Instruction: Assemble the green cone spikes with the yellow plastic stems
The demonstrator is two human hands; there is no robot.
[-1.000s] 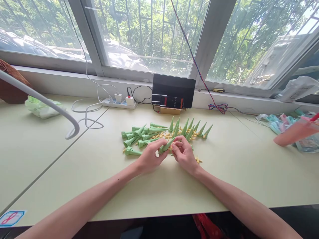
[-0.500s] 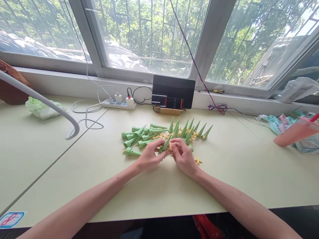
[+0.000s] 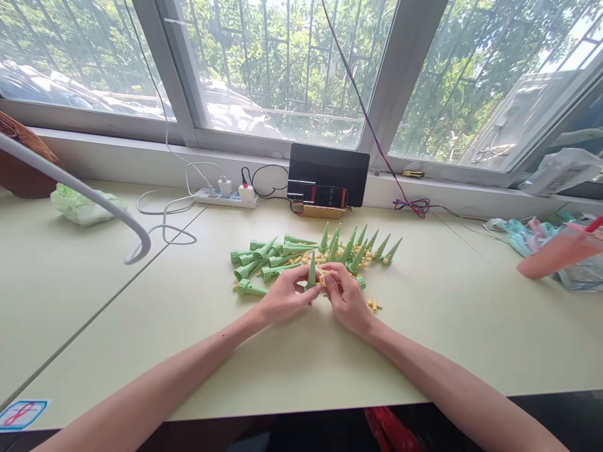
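My left hand [image 3: 285,296] is closed around a green plastic watering spike [image 3: 311,270], point up. Beside it, my right hand [image 3: 348,298] pinches a small yellow valve piece [image 3: 323,277] against the spike's side; the fingers partly hide where the two meet. Behind my left hand, several green spikes lie in a heap [image 3: 266,253], wide ribbed ends mostly toward the left. A group of upright spikes [image 3: 348,243] with yellow pieces stands beyond my right hand. Loose yellow pieces [image 3: 296,258] are scattered between these groups, with a few more yellow pieces [image 3: 374,305] right of my right hand.
A dark tablet [image 3: 328,166] with a phone [image 3: 325,195] in front leans at the back. A power strip [image 3: 226,196] with white cables lies left of it. A pink cup [image 3: 558,250] tilts at the right, near plastic bags. A white curved bar [image 3: 94,188] crosses the left side.
The spike in my left hand has turned from leaning right to nearly upright. Both hands stay close together in the same place.
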